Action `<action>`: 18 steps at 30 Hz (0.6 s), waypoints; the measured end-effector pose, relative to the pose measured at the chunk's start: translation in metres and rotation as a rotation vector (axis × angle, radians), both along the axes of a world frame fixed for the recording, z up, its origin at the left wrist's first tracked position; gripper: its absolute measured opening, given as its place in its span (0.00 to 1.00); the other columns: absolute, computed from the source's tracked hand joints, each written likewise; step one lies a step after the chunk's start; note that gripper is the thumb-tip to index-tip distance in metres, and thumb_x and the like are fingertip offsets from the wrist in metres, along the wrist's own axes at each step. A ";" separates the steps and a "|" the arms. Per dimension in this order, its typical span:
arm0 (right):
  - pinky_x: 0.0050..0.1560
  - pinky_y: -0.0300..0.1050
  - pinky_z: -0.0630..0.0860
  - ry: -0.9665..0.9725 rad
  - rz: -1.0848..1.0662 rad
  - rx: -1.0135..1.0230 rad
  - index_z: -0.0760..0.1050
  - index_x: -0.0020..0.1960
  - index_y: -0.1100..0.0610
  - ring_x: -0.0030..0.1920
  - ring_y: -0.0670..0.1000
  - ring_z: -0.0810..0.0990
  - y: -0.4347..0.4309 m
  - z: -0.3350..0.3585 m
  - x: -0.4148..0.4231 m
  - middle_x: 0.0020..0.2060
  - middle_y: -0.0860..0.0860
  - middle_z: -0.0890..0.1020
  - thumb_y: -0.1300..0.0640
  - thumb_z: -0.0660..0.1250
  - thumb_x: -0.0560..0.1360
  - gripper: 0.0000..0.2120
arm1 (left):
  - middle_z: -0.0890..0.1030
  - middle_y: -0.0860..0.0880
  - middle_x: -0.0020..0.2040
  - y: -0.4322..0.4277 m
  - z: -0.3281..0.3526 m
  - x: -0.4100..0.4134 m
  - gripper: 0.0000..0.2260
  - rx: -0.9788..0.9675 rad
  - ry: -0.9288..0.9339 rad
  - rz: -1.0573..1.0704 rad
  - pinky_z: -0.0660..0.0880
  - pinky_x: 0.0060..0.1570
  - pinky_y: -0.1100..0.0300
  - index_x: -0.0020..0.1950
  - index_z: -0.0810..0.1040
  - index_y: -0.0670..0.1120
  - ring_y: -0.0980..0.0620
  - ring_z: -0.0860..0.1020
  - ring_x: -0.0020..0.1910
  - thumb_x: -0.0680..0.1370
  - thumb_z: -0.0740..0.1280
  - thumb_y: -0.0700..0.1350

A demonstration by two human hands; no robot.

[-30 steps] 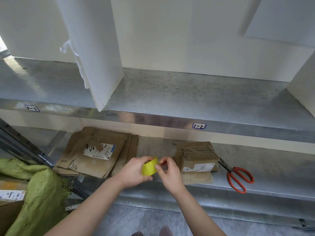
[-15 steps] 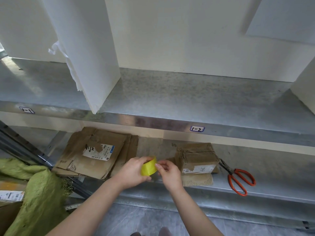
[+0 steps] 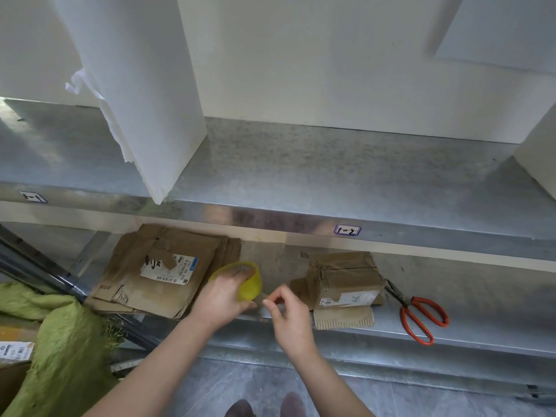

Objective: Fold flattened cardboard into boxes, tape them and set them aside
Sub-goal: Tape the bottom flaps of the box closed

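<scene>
Left hand [image 3: 222, 299] gripping yellow tape roll [image 3: 251, 285], right hand [image 3: 290, 316] pinching its loose end, red scissors [image 3: 421, 314] on shelf [image 3: 487, 296]

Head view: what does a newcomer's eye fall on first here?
The yellow tape roll, gripped by the left hand in front of the lower shelf, while the right hand pinches beside it, seemingly its loose end. Then the red scissors on that shelf at the right, and flattened cardboard at the left.

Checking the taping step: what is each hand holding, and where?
The left hand grips the yellow tape roll, fingers in its core; the right hand pinches what looks like the tape's free end beside the roll.
</scene>
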State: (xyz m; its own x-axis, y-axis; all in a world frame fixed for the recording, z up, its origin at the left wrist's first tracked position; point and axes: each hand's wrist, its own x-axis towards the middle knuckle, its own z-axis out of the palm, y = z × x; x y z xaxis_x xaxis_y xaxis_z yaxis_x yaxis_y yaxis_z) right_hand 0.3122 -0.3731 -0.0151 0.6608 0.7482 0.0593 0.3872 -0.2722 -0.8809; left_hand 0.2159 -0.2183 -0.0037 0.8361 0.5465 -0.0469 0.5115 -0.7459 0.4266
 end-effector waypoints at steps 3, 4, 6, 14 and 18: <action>0.40 0.33 0.69 0.006 -0.077 0.039 0.70 0.41 0.51 0.40 0.45 0.77 -0.003 -0.002 -0.005 0.35 0.44 0.78 0.60 0.67 0.77 0.10 | 0.75 0.49 0.66 -0.003 -0.002 0.002 0.37 0.090 -0.033 0.017 0.72 0.61 0.55 0.70 0.70 0.51 0.48 0.72 0.66 0.65 0.74 0.62; 0.39 0.35 0.70 -0.015 -0.086 0.041 0.69 0.41 0.51 0.39 0.45 0.77 -0.004 -0.005 -0.006 0.35 0.44 0.77 0.60 0.67 0.77 0.10 | 0.77 0.48 0.64 -0.003 -0.003 0.003 0.37 0.117 -0.038 0.031 0.73 0.60 0.54 0.68 0.72 0.50 0.47 0.74 0.64 0.63 0.75 0.64; 0.40 0.40 0.73 0.016 -0.125 0.029 0.69 0.40 0.51 0.37 0.46 0.77 -0.006 -0.015 -0.009 0.34 0.45 0.77 0.59 0.67 0.77 0.10 | 0.81 0.47 0.58 0.000 -0.008 0.004 0.39 0.171 -0.007 0.014 0.77 0.55 0.52 0.64 0.76 0.49 0.46 0.79 0.58 0.58 0.76 0.67; 0.44 0.56 0.80 0.313 -0.356 -0.203 0.70 0.39 0.50 0.37 0.53 0.80 0.006 -0.048 0.004 0.32 0.48 0.77 0.54 0.67 0.77 0.09 | 0.82 0.52 0.46 0.006 -0.037 -0.004 0.38 0.182 0.088 -0.257 0.78 0.45 0.55 0.63 0.77 0.51 0.49 0.80 0.45 0.56 0.78 0.63; 0.44 0.51 0.79 0.355 -0.426 -0.280 0.71 0.39 0.51 0.37 0.52 0.78 0.004 -0.054 0.009 0.32 0.47 0.77 0.54 0.67 0.77 0.10 | 0.81 0.53 0.51 0.013 -0.046 -0.011 0.43 0.144 0.114 -0.339 0.78 0.48 0.56 0.73 0.64 0.52 0.51 0.79 0.47 0.61 0.80 0.47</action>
